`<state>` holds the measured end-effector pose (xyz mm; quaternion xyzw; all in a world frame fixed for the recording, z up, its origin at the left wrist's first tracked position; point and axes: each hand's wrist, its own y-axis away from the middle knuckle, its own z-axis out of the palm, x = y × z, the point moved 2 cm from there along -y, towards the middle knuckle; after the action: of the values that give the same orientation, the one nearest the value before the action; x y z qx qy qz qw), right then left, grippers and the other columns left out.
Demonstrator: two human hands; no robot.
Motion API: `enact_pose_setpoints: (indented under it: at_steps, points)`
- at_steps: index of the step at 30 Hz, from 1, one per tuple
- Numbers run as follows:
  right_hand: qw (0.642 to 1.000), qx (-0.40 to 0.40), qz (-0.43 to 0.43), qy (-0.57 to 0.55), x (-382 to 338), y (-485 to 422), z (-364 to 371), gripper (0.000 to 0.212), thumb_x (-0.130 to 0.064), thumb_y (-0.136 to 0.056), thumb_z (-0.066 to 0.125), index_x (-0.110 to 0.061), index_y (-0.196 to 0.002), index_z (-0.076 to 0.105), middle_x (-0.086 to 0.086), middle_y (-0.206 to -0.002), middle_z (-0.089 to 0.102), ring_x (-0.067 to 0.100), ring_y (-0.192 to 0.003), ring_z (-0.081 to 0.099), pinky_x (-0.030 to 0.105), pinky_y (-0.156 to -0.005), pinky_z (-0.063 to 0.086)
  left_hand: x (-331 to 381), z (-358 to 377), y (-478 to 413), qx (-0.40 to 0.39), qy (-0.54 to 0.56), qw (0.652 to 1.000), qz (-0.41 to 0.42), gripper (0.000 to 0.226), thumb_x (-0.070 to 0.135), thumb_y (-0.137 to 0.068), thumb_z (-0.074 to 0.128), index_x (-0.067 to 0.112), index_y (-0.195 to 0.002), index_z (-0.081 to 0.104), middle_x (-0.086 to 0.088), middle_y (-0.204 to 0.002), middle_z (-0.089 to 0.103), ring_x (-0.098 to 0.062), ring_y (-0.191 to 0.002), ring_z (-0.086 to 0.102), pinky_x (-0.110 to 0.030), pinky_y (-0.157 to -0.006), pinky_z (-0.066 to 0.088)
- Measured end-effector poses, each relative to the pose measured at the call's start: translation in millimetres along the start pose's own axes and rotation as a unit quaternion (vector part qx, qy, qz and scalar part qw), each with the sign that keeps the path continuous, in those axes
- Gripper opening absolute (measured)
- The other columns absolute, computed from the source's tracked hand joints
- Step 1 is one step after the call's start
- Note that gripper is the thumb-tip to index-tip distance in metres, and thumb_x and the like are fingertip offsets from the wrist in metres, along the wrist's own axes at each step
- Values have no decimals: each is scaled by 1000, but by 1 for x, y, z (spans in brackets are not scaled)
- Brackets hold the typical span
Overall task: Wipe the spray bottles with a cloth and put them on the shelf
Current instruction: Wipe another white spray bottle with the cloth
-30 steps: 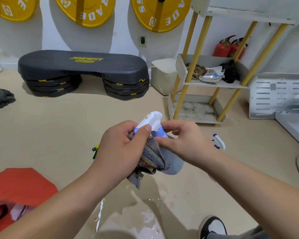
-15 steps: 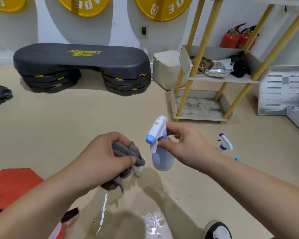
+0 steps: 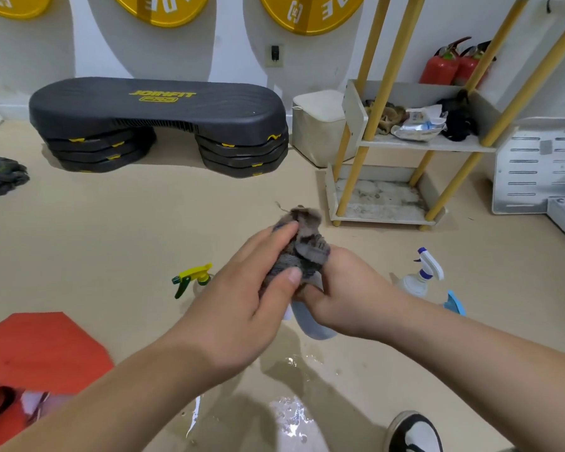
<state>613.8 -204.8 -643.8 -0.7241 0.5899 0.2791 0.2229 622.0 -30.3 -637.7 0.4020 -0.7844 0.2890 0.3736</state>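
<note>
We held the spray bottle (image 3: 312, 324) in front of us above the wet floor (image 3: 209, 223); our right hand (image 3: 343, 288) was clamped round its upper body and neck, and only the pale blue lower half showed below that hand. Our left hand (image 3: 242, 305) was closed on the cloth (image 3: 302, 249), pressing it over the bottle's head, so the trigger and nozzle were hidden under the folds; the cloth stood just beyond the fingertips of both hands. We judged the bottle light, thin-walled plastic, stiff enough at the neck but likely to give if squeezed at the belly, and probably slippery, since water lay pooled on the floor beneath our wrists; the neck under the trigger seemed the surest place to grip. The cloth looked soft and limp, and would bunch wherever we pinched it. Two more bottles lay on the floor: a yellow-topped bottle (image 3: 193, 280) to the left of our left hand, a white-topped bottle (image 3: 419, 275) to the right of our right hand. The shelf (image 3: 428, 146) stood well beyond the right hand, its lowest tier bare.
</note>
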Motion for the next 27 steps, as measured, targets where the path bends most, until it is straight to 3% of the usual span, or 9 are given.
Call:
enact_pose_setpoints:
  at_steps: [3,7,11,14,16,19,21,23,27]
  points:
    - [994,-7,-75,86,-13,7,5,16,-31,-82,57,-23,-94,65,-5,-94,64,22,-91,60,40,-75,53,-4,-6,-5,-13,129,984,-122,31,32,-112,42,45,-136,58,17,-121,72,-14,-106,72,-35,-93,57]
    - [979,-25,-137,147,-27,15,15,9,-33,-89,61,-26,-94,61,-16,-86,48,15,-89,51,30,-70,39,-9,-16,-11,-15,231,936,-266,30,27,-110,45,22,-111,75,2,-104,79,-22,-96,71,-39,-91,53]
    - [996,-13,17,81,-1,-1,3,10,-32,-92,65,-30,-91,56,-11,-93,61,19,-93,57,43,-83,53,3,-15,-6,25,182,965,-189,32,31,-113,40,32,-108,71,-2,-95,77,-18,-84,68,-31,-79,55]
    - [994,1,100,39,16,-6,-5,9,-32,-91,68,-27,-95,62,-3,-95,69,23,-93,63,45,-87,55,9,-5,7,-3,57,995,-87,22,34,-111,40,40,-114,60,-2,-85,69,-27,-68,58,-48,-71,58]
    - [995,-13,64,74,13,-1,0,14,-32,-92,69,-26,-102,62,-4,-103,67,22,-99,61,42,-87,54,6,-2,10,-15,7,997,-72,23,34,-111,38,43,-119,57,12,-86,72,-22,-73,63,-47,-76,56]
    - [990,-40,-64,122,-7,11,9,11,-32,-91,66,-28,-100,60,-13,-97,57,15,-98,53,37,-79,49,-3,-8,-3,11,107,983,-147,30,35,-112,38,35,-118,68,12,-103,77,-11,-96,71,-34,-92,54]
    - [987,-48,-95,119,-15,14,10,9,-33,-92,63,-28,-97,58,-13,-93,55,12,-93,49,35,-75,47,-11,-15,-12,9,203,949,-241,35,35,-112,41,24,-104,73,-3,-99,78,-21,-89,68,-38,-85,50]
    - [991,-49,-77,101,-13,12,6,9,-31,-94,63,-27,-93,55,-12,-91,52,9,-89,46,37,-76,47,-18,-19,-17,36,237,926,-292,36,40,-109,44,23,-94,72,-4,-90,74,-23,-84,60,-39,-81,43]
    - [994,-42,-30,99,0,7,-2,21,-31,-96,64,-31,-83,47,-10,-87,49,10,-86,44,41,-79,46,-11,-26,-14,94,224,935,-259,46,37,-109,43,28,-72,68,7,-66,60,-13,-62,51,-31,-72,37]
